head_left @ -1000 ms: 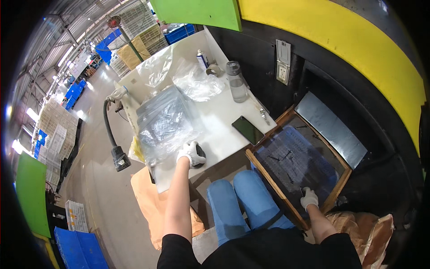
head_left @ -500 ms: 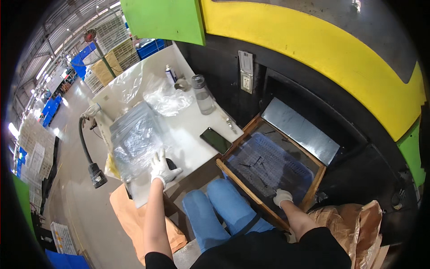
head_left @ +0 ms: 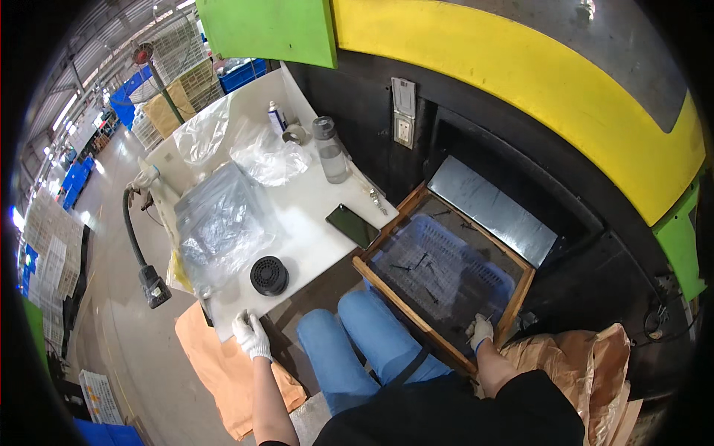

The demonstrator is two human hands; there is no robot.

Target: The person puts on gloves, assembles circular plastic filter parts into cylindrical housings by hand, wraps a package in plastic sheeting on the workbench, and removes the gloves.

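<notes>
We see one black cup (head_left: pixel 269 276), short, round, top ringed with holes, upright near the white table (head_left: pixel 301 256)'s front edge. We see thin black strips (head_left: pixel 421 261) scattered within the wooden frame (head_left: pixel 409 307).

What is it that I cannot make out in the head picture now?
Head view:
Right hand: too small to tell whether it holds anything.
Dark strips: too small to identify.
Blue bin, lower left: cut off by the edge.
Tabletop under plastic packaging: covered by it.

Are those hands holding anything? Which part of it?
No held thing shows in the left hand; the round black object sits apart on the table. For the right hand, over the wood-framed tray, I can't tell.
</notes>
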